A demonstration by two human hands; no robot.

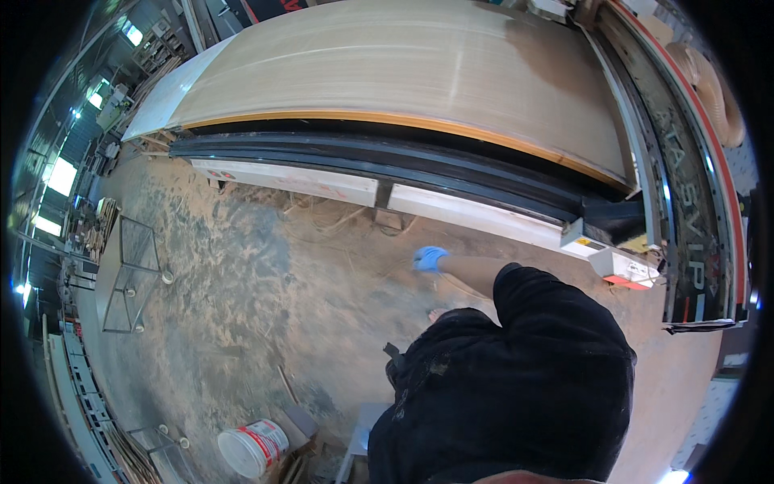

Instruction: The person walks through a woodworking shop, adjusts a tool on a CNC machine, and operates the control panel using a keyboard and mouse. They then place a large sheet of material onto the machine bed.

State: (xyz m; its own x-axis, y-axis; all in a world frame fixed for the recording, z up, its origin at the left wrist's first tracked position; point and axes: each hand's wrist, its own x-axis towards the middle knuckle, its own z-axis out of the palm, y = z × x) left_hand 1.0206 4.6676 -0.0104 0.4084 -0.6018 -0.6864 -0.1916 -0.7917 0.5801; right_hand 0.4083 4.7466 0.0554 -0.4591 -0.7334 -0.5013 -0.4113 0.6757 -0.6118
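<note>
My right hand [429, 258] wears a blue glove. Its bare forearm reaches out of a black sleeve toward the upper left, over the dusty floor. The fingers hang loosely and I see nothing in them. Thin wood strips [355, 218] lie on the floor just beyond the hand. My black-clad torso [508, 387] fills the lower right. A bare foot [439, 315] shows under the forearm. My left hand is hidden.
A large pale wood panel [387, 64] lies on a long machine bed with a black rail [363, 157] and white side covers [290, 179]. A gantry [685, 210] crosses at the right. Sawdust covers the floor. A white bucket [251, 448] and a wire cart [133, 274] stand at the left.
</note>
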